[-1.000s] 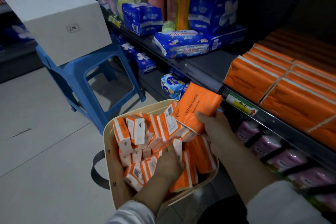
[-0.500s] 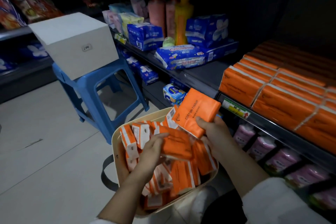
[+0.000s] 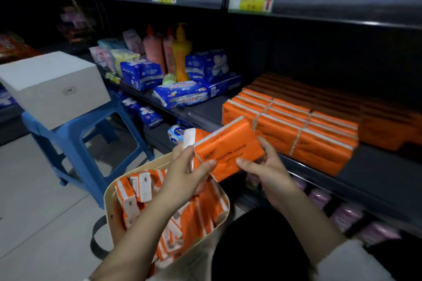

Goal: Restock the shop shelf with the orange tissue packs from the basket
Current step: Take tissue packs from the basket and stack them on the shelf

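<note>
We face a dim shop aisle of dark shelves above a pale floor. Our left hand and right hand both grip one orange tissue pack printed COTTON TISSUE. The thumbs lie on its front face and the fingers curl behind its edges, and it is held tilted above the basket. A second pack shows behind it at ten o'clock, against the left fingers; we cannot tell whether they hold it. At seven o'clock from the hands, the cream basket is crowded with more orange packs. At two o'clock, bundled orange packs lie in rows on the shelf board. At ten o'clock a white box sits on a blue stool. Blue packs and pump bottles stand at twelve.
</note>
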Motion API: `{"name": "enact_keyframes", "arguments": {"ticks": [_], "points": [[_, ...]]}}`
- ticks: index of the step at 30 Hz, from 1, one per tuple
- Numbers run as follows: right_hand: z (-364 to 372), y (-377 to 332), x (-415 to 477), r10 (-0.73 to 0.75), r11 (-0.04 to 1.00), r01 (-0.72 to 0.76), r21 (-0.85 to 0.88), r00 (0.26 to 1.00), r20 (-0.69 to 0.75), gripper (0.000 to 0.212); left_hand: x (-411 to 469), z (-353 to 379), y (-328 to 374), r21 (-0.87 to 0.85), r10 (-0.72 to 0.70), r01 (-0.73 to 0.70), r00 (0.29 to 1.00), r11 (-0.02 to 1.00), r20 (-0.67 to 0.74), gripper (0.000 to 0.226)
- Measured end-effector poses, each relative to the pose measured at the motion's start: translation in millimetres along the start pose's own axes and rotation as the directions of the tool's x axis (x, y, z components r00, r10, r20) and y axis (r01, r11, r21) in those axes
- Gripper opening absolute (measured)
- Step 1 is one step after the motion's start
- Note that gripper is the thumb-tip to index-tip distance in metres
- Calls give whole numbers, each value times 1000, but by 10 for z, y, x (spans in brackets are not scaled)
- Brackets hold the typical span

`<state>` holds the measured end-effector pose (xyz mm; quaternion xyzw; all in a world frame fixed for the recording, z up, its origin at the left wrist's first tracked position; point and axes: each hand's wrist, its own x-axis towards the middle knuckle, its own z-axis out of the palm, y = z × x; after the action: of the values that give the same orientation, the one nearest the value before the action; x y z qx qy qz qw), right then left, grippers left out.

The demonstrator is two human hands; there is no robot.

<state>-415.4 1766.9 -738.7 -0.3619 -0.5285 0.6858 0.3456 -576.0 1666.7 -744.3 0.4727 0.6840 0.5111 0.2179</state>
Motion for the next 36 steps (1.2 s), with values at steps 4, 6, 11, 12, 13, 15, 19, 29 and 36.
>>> {"name": "enact_keyframes", "arguments": {"ticks": [4, 6, 11, 12, 13, 15, 19, 29, 36], "points": [[-447, -370, -306, -151, 974, 154, -168, 988, 27, 79, -5, 259, 360, 163, 210, -219, 975, 962, 72, 44], [-636, -493, -458, -197, 952, 198, -231, 980, 29, 67, 0, 417, 515, 150, 274, -291, 954, 945, 121, 47], [-1161, -550, -717, -291, 925, 253, -283, 952, -100, 51, 7, 882, 817, 87, 357, -378, 914, 922, 194, 39], [-1270, -540, -752, -304, 926, 258, -276, 943, -139, 47, 13, 985, 868, 77, 376, -395, 908, 915, 187, 39], [-1385, -531, -784, -314, 929, 260, -263, 931, -186, 43, 19, 1087, 920, 63, 394, -410, 902, 910, 175, 38], [-1644, -522, -832, -325, 940, 270, -210, 897, -300, 36, 49, 1276, 1022, 22, 414, -420, 901, 907, 128, 35], [-2211, -455, -841, -275, 955, 293, -47, 813, -513, 76, 205, 1591, 1040, -230, 223, -204, 973, 952, 59, 33], [-3033, -223, -317, -211, 974, 66, -215, 598, -773, 44, 610, 2323, 1346, -660, -100, 118, 993, 742, 65, 19], [-3152, -230, 265, -277, 930, -14, -367, 629, -726, 37, 1024, 2532, 1124, -501, -2, 55, 994, 864, 105, 21]]}}
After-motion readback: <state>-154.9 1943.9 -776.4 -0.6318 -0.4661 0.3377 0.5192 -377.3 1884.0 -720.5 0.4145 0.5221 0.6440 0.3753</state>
